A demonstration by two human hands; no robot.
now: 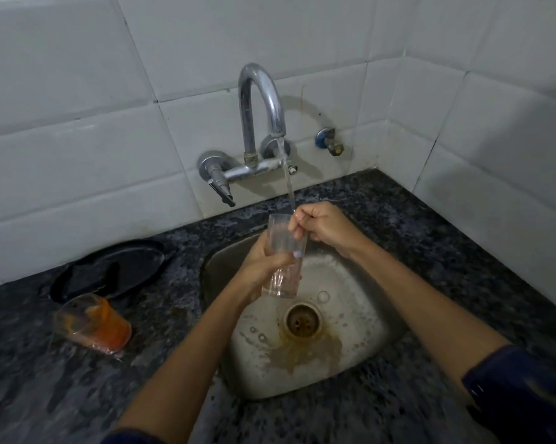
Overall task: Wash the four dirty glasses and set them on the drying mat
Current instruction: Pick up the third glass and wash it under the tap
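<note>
Left hand (pixel 264 267) gripping a clear glass (pixel 284 256) over the sink (pixel 360 315), right hand (pixel 321 224) fingers reaching inside its rim, tap (pixel 260 100) running, speckled worktop (pixel 430 225), white tiled walls (pixel 78 91).

place: home kitchen | cues: steel sink (pixel 360 357), wall tap (pixel 260 100), white tiles (pixel 78 149), granite counter (pixel 430 219)
</note>
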